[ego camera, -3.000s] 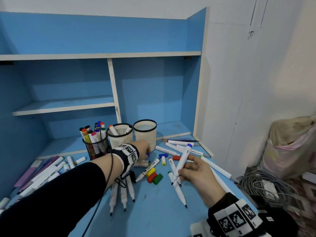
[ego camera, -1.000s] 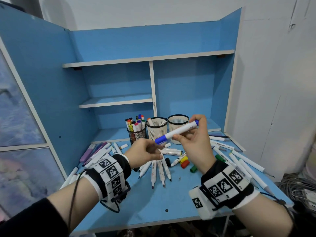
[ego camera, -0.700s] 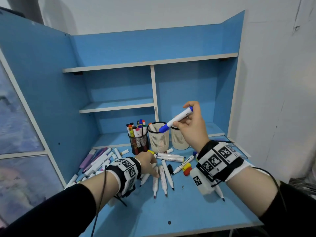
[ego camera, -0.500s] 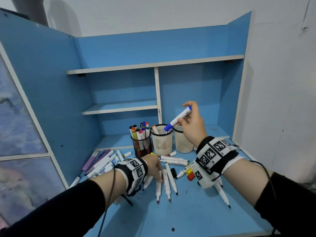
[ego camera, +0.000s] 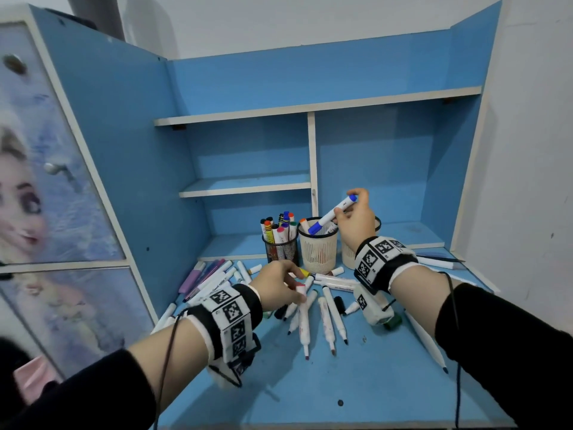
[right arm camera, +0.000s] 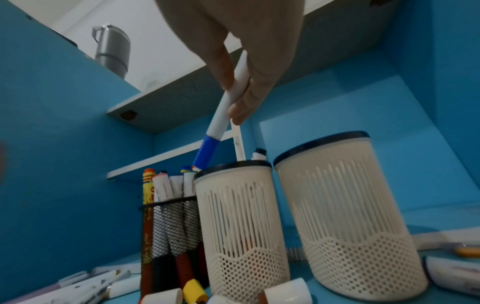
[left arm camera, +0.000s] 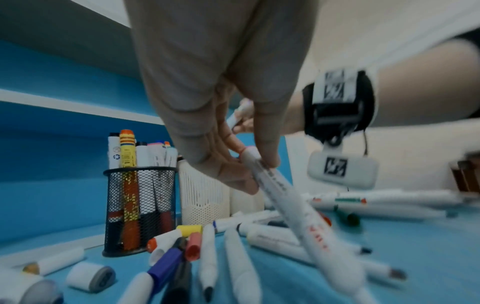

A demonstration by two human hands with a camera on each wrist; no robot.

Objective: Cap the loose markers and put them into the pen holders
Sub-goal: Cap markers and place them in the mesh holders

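R hand [ego camera: 356, 223] pinches a white marker w/ blue cap [ego camera: 331, 215], tilted, cap end down just over the rim of the middle cream holder [ego camera: 317, 252]. L hand [ego camera: 277, 288] pinches a white uncapped marker w/ red print [left arm camera: 293, 216] by its back end, tip down among loose markers on the blue desk [ego camera: 356, 392].

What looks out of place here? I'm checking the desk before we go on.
Many uncapped markers and loose caps lie scattered on the desk. The left hand grips one marker; the right hand lowers a blue-capped marker toward the white holder.
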